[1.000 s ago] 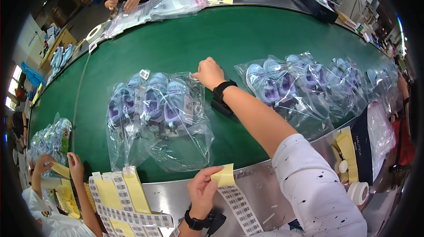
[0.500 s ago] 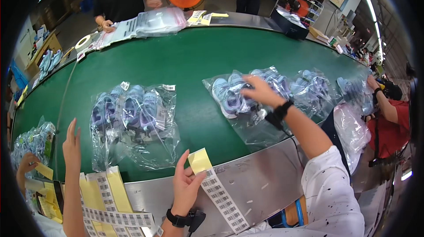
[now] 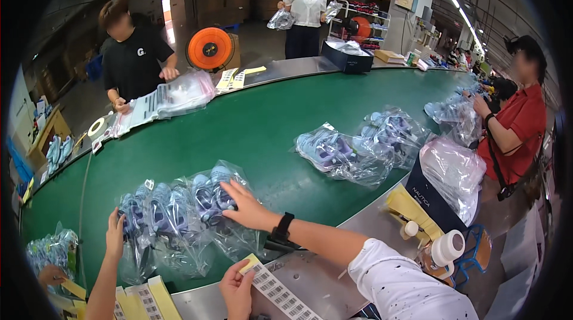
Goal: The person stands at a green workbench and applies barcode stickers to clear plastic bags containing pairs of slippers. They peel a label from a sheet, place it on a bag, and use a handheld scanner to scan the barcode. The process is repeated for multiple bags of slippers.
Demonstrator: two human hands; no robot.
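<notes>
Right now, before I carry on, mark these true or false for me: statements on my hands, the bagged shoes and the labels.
1. The right hand rests flat on a clear plastic bag of blue-purple shoes. True.
2. The left hand is empty. False: it pinches a small yellow label.
3. The green conveyor belt carries further bags of shoes off to the right. True.
4. The strip of white barcode labels lies on the belt. False: it lies on the grey metal ledge along the near edge.
</notes>
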